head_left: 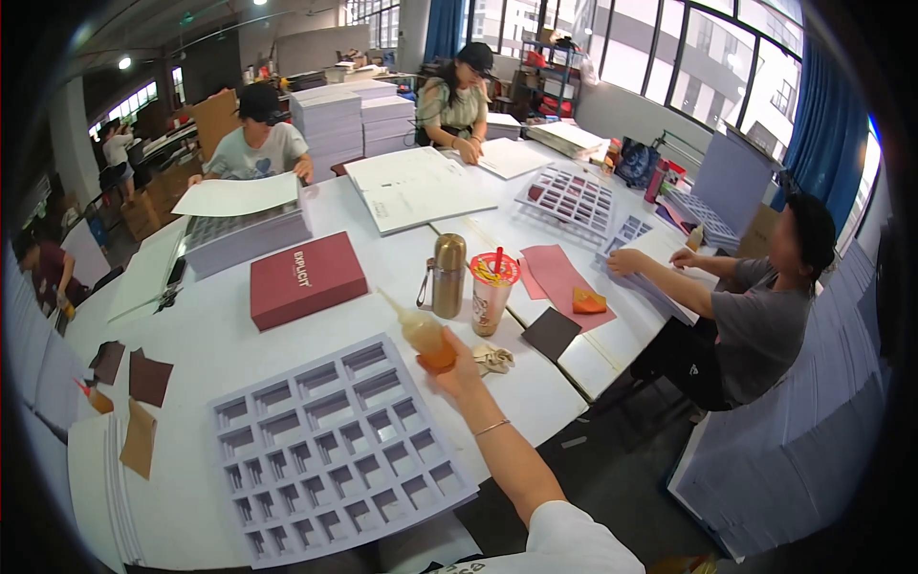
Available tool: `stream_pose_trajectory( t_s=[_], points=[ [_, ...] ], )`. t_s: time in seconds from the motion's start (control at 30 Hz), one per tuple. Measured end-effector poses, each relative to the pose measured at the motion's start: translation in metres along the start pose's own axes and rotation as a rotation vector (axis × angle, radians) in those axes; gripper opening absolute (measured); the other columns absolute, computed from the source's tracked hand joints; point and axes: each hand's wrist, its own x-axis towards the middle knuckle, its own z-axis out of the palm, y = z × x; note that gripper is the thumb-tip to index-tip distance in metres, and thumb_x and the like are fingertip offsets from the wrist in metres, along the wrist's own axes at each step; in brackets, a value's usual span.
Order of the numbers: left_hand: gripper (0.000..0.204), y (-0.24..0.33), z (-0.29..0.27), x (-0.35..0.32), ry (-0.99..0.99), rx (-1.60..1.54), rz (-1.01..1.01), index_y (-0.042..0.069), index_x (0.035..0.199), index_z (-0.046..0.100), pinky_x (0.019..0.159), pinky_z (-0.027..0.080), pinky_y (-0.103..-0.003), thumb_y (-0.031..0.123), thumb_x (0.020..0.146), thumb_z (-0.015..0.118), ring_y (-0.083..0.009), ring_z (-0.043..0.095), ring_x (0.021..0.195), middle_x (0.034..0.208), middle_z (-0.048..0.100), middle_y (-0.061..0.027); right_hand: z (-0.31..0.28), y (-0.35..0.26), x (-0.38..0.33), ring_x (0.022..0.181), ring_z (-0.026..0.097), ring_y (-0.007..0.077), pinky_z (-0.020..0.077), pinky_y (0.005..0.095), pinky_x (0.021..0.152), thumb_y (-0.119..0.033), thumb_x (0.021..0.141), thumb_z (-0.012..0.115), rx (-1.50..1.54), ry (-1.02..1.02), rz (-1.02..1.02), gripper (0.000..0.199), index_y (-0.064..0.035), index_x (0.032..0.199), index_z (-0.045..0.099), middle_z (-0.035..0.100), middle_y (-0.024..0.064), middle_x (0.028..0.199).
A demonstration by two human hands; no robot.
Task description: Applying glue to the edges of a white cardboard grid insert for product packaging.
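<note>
My right hand (pixel 453 365) is closed around a squeeze bottle (pixel 424 337) of amber liquid, likely glue. The bottle is tilted, its thin nozzle pointing up and to the left. It is held above the table, just beyond the far right corner of a pale grey grid tray (pixel 330 418) with rows of square and rectangular cut-outs. Beside my hand lies a crumpled beige cloth (pixel 493 359). A gold thermos (pixel 448 277) and a drink cup (pixel 491 298) with a red straw stand just past the bottle. My left hand is out of view.
A dark red box (pixel 308 279) lies beyond the tray. Brown scraps (pixel 151 376) and another glue bottle (pixel 95 397) are at the left. Dark sheet (pixel 552 333) and pink sheets (pixel 564 287) lie right. Several people work around the table (pixel 402 239); one person (pixel 755 316) sits at the right.
</note>
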Motion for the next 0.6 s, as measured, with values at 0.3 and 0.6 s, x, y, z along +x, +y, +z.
stream_pose_trajectory(
  t_s=[0.3,0.6],
  points=[
    [0.038,0.135,0.059,0.08,-0.639,-0.611,-0.129,0.001,0.125,0.053,0.097,0.039,-0.03,0.027,0.097,0.052,-0.0167,0.05,0.115,0.123,0.056,-0.009,0.06,-0.033,-0.079,0.095,0.064,0.0231,0.0593,0.0384,0.062,-0.026,0.088,0.061,-0.406,-0.012,-0.248,0.031,-0.0126,0.115,0.054,0.062,0.0077,0.109],
    [0.052,0.165,0.08,0.033,-0.89,-0.731,-0.163,-0.009,0.137,0.036,0.105,0.034,-0.031,-0.002,0.088,0.053,-0.0208,0.046,0.124,0.136,0.046,-0.0159,0.074,0.003,-0.111,0.093,0.065,0.0262,0.0589,0.0372,0.059,-0.02,0.088,0.062,-0.584,0.166,-0.308,0.039,-0.0093,0.122,0.046,0.058,0.0114,0.112]
  ],
)
